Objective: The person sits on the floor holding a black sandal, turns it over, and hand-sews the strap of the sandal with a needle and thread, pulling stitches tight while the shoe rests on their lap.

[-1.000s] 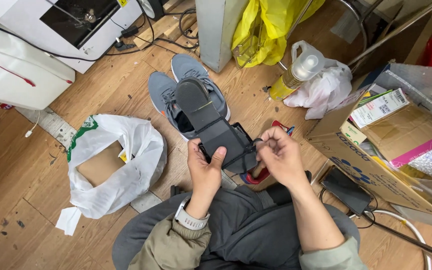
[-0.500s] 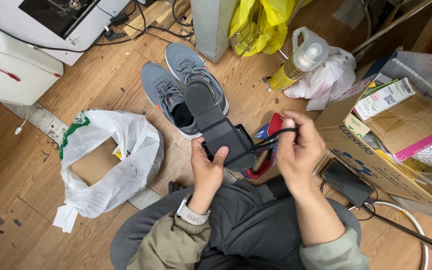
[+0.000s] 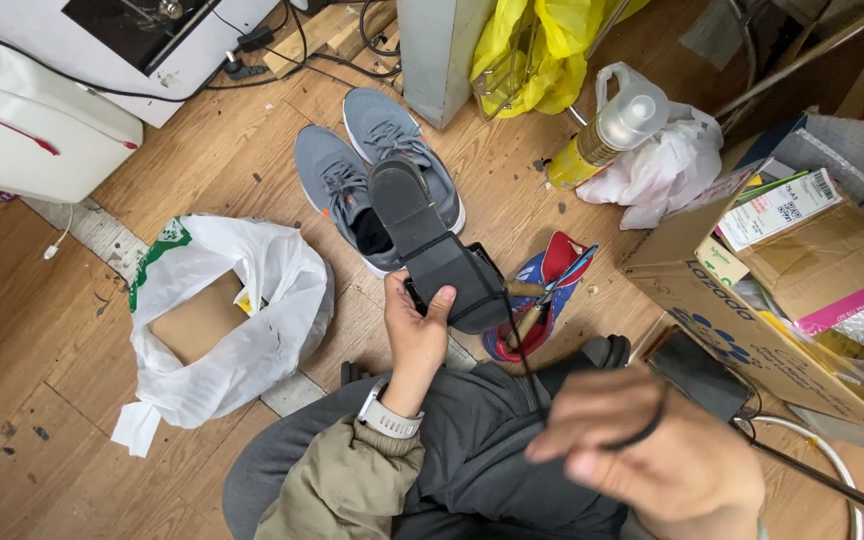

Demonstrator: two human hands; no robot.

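Left hand [image 3: 418, 330] gripping black shoe [image 3: 432, 250] sole-up, right hand [image 3: 657, 462] blurred, apparently pinching black thread [image 3: 520, 345]

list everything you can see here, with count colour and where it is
black shoe: 1, sole up, centre, held by left hand
black thread: 1, from shoe to right hand
grey sneakers: 2, floor behind the shoe
white plastic bag: 1, left, brown box inside
spray bottle: 1, yellow and clear, upper right
yellow bag: 1, top centre
cardboard box: 1, brown, right, full of packaging
white appliance: 1, top left
left hand: grips shoe
right hand: blurred, pulls thread
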